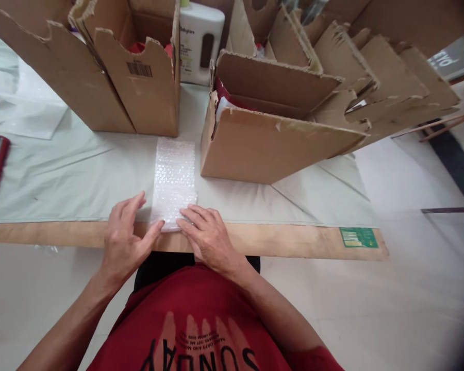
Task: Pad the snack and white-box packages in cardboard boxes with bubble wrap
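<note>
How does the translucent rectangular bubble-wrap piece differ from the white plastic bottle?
The translucent rectangular bubble-wrap piece lies flat; the white plastic bottle stands upright. The wrap is bubbled, while the bottle is smooth with printed lettering. The wrap touches the right hand; the bottle stands farther back between brown cardboard boxes. Both rest at least partly on the pale green cloth.
</note>
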Action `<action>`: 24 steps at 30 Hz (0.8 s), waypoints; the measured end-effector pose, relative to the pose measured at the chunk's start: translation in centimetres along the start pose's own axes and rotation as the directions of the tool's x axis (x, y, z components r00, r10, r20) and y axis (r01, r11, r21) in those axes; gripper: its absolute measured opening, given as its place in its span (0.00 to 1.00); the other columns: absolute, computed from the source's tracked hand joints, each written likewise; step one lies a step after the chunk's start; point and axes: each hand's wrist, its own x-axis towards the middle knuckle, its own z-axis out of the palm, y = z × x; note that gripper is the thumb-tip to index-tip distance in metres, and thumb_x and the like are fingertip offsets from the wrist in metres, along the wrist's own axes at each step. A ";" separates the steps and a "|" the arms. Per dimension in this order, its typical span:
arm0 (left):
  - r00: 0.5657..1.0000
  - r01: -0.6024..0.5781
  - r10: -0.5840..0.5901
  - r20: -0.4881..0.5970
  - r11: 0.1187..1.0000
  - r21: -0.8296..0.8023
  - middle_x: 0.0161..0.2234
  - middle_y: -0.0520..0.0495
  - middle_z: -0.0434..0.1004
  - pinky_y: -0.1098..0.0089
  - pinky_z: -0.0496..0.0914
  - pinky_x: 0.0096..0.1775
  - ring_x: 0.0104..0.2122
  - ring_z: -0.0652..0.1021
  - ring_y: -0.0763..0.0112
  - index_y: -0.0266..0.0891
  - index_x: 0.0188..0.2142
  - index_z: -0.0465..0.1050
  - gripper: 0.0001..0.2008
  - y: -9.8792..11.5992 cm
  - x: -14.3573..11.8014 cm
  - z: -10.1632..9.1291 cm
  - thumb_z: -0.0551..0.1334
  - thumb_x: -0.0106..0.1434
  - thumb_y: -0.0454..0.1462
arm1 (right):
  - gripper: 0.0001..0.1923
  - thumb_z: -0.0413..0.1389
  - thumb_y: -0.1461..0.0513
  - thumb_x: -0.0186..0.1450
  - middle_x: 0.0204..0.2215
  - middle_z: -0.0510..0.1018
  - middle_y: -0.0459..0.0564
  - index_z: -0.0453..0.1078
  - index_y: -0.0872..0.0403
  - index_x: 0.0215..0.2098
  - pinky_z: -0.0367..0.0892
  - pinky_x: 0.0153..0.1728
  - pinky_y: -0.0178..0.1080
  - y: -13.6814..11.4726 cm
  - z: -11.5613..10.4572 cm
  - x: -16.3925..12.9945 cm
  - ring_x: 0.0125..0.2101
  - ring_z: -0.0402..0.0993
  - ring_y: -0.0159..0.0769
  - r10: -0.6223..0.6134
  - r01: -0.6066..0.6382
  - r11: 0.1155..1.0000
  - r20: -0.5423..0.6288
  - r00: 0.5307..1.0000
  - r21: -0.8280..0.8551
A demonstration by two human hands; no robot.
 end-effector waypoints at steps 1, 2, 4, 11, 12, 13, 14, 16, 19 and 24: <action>0.998 -0.059 0.059 0.014 0.998 0.005 0.52 0.32 0.77 0.50 0.74 0.53 0.52 0.78 0.49 0.35 0.65 0.66 0.28 0.2 -0.1 -0.4 0.67 0.69 0.39 | 0.14 0.54 0.70 0.73 0.57 0.82 0.55 0.75 0.56 0.54 0.68 0.55 0.48 0.0 -0.1 0.1 0.60 0.74 0.46 0.002 -0.002 1.000 -0.007 1.000 0.023; 0.993 -0.115 0.115 0.040 0.993 0.002 0.53 0.32 0.77 0.49 0.72 0.54 0.53 0.78 0.47 0.36 0.63 0.68 0.25 0.4 -0.2 -0.9 0.67 0.68 0.38 | 0.14 0.54 0.70 0.73 0.55 0.83 0.54 0.75 0.55 0.54 0.68 0.54 0.47 0.0 -0.2 0.2 0.57 0.76 0.45 0.009 -0.008 0.998 -0.007 1.000 0.055; 0.976 -0.190 0.193 0.101 0.981 -0.042 0.48 0.37 0.80 0.52 0.71 0.54 0.52 0.79 0.50 0.38 0.58 0.71 0.19 0.8 -0.4 -1.6 0.66 0.68 0.33 | 0.13 0.53 0.69 0.75 0.49 0.85 0.53 0.75 0.54 0.53 0.69 0.52 0.45 -0.1 -0.6 0.5 0.50 0.80 0.41 0.046 -0.047 0.989 0.011 0.999 0.139; 0.991 -0.037 0.052 0.126 0.992 -0.123 0.36 0.48 0.81 0.66 0.72 0.39 0.33 0.78 0.68 0.37 0.53 0.75 0.11 1.0 0.1 -1.3 0.63 0.72 0.34 | 0.11 0.55 0.63 0.76 0.49 0.84 0.55 0.75 0.54 0.53 0.71 0.51 0.44 -0.2 -2.2 0.7 0.49 0.80 0.41 0.227 -0.197 0.953 -0.112 0.967 0.232; 0.992 -0.039 0.051 0.115 0.994 -0.097 0.36 0.48 0.81 0.66 0.72 0.39 0.32 0.78 0.68 0.36 0.53 0.75 0.11 0.7 0.3 -0.9 0.63 0.72 0.35 | 0.10 0.56 0.63 0.75 0.50 0.83 0.57 0.75 0.55 0.53 0.71 0.52 0.45 -0.2 -2.3 0.5 0.50 0.79 0.43 0.215 -0.184 0.965 -0.159 0.964 0.187; 0.993 -0.044 0.052 0.108 0.997 -0.068 0.36 0.47 0.80 0.65 0.72 0.39 0.31 0.78 0.67 0.35 0.53 0.75 0.12 0.5 0.6 -0.5 0.63 0.72 0.36 | 0.10 0.57 0.63 0.75 0.52 0.82 0.58 0.75 0.55 0.53 0.70 0.52 0.46 -0.2 -2.4 0.3 0.51 0.78 0.44 0.186 -0.162 0.976 -0.176 0.967 0.144; 0.993 -0.049 0.053 0.105 0.998 -0.037 0.36 0.46 0.80 0.63 0.73 0.39 0.31 0.78 0.66 0.35 0.53 0.76 0.12 0.3 0.9 -0.2 0.63 0.72 0.36 | 0.11 0.58 0.63 0.74 0.53 0.82 0.58 0.75 0.54 0.53 0.69 0.53 0.47 -0.1 -2.4 0.2 0.53 0.77 0.46 0.146 -0.130 0.986 -0.157 0.977 0.105; 0.995 -0.052 0.051 0.090 0.999 0.013 0.37 0.43 0.79 0.61 0.74 0.40 0.33 0.79 0.63 0.33 0.53 0.76 0.13 0.1 1.2 0.3 0.63 0.72 0.37 | 0.13 0.58 0.63 0.73 0.55 0.81 0.58 0.74 0.54 0.56 0.68 0.55 0.49 0.0 -2.2 0.2 0.58 0.74 0.48 0.056 -0.054 0.998 -0.048 0.997 0.042; 0.994 -0.091 0.090 0.067 0.996 0.016 0.49 0.33 0.77 0.54 0.75 0.48 0.46 0.79 0.52 0.32 0.53 0.75 0.15 0.2 0.8 -0.2 0.65 0.71 0.38 | 0.14 0.55 0.64 0.75 0.55 0.82 0.56 0.73 0.54 0.57 0.67 0.56 0.50 0.2 -1.7 0.6 0.62 0.70 0.49 0.017 -0.018 1.000 0.066 0.998 0.013; 0.963 -0.178 0.201 0.179 0.974 -0.138 0.49 0.39 0.80 0.52 0.70 0.57 0.51 0.79 0.54 0.40 0.57 0.71 0.17 0.7 -0.2 -2.1 0.63 0.70 0.32 | 0.11 0.54 0.64 0.76 0.47 0.85 0.52 0.74 0.53 0.55 0.68 0.56 0.47 0.0 -2.1 0.9 0.54 0.77 0.43 0.111 -0.114 0.973 0.025 0.993 0.202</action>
